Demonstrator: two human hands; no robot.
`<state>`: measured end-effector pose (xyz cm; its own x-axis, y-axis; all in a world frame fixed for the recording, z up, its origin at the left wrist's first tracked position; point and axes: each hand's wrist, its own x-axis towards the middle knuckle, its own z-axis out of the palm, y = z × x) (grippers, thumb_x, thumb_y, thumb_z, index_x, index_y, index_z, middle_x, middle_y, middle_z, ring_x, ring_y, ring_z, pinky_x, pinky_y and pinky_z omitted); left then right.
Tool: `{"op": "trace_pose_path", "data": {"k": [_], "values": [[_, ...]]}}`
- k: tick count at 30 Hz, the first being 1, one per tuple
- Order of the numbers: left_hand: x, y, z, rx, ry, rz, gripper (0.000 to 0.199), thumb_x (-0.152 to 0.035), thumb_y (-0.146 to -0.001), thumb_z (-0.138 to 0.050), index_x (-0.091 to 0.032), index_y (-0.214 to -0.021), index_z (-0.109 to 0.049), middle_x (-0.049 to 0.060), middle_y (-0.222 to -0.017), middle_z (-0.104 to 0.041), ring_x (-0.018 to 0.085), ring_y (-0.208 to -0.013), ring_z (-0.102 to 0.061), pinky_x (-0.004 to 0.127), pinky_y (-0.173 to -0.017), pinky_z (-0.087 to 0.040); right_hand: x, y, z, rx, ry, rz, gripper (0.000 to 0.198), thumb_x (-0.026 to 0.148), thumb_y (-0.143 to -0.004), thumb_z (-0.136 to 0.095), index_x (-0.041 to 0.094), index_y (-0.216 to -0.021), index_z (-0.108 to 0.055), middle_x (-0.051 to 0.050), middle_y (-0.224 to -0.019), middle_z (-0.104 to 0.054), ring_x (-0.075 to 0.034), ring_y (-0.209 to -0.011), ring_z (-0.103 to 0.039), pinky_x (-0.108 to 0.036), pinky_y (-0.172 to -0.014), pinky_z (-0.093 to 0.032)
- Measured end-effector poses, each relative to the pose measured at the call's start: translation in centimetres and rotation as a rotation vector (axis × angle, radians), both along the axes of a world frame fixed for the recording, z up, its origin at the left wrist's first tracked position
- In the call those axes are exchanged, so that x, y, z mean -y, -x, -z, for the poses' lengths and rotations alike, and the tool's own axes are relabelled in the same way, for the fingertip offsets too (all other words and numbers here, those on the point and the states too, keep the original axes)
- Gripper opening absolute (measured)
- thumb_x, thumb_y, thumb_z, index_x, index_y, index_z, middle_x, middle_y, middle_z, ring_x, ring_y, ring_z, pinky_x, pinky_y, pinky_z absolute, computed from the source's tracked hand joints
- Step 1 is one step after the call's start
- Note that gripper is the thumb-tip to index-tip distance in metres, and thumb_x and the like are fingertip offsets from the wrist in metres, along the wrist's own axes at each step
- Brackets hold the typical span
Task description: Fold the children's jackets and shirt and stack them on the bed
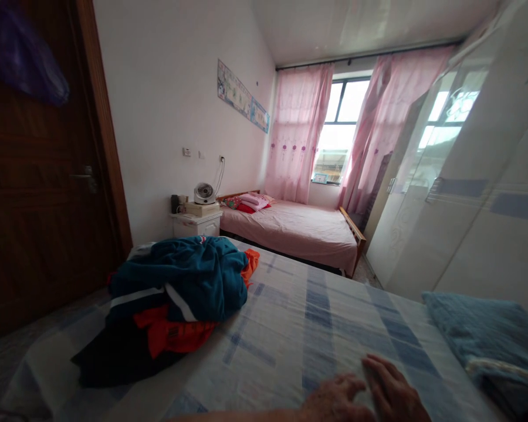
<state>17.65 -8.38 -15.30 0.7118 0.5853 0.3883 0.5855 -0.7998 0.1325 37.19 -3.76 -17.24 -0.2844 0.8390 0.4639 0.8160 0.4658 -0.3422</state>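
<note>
My left hand [337, 398] reaches in from the bottom edge, low over a pale sheet [286, 293] with blue stripes and blocks. Its fingers are apart and point to the right. Beside it, my right hand [393, 390] has its fingers stretched out toward the upper left. The fingertips of both hands are close together at the sheet, and I see nothing held in either. Whether they press on the cloth I cannot tell. To the left lies a heap of clothes: a teal garment with white stripes [193, 269], an orange garment [171, 334] and a black one [114, 357].
A folded blue-grey blanket [484, 328] lies at the right edge. Beyond is a second bed with a pink sheet [299, 225]. A small fan [205, 193] stands on a white nightstand [198, 225]. White wardrobes [457, 228] line the right; a brown door [30, 223] is at left.
</note>
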Motion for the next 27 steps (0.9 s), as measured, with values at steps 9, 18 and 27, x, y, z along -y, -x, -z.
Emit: {"op": "trace_pose_path", "data": {"k": [9,18,27], "values": [[3.6,21.6,-13.7,0.039,-0.203,-0.758,0.041,-0.022,-0.084,-0.047,-0.013,-0.123,-0.055,0.014,-0.142,-0.041,0.027,-0.136,-0.027,0.042,-0.111,-0.023,-0.2,-0.2,0.4,-0.027,0.016,0.051,0.040,0.041,-0.081,-0.036,0.024,-0.099,-0.067,-0.008,-0.114,-0.065,-0.022,-0.101,-0.063,-0.039,-0.088,-0.050],[7.7,34.3,-15.7,0.379,-0.132,-1.048,0.023,-0.033,-0.066,-0.061,-0.019,-0.083,-0.067,0.013,-0.127,-0.056,0.038,-0.129,-0.033,0.054,-0.106,-0.017,-0.2,0.1,0.3,-0.002,0.021,0.032,0.039,0.039,-0.080,-0.037,0.021,-0.100,-0.066,-0.009,-0.114,-0.065,-0.025,-0.100,-0.063,-0.041,-0.086,-0.051],[1.9,28.1,-25.3,1.037,-0.104,-0.794,0.010,-0.026,-0.068,-0.057,-0.017,-0.063,-0.057,-0.002,-0.057,-0.054,0.015,-0.062,-0.050,0.024,-0.061,-0.040,0.0,0.2,0.3,0.055,0.039,0.042,0.041,0.036,-0.082,-0.035,0.020,-0.106,-0.063,-0.010,-0.118,-0.062,-0.024,-0.105,-0.061,-0.041,-0.089,-0.049]]}}
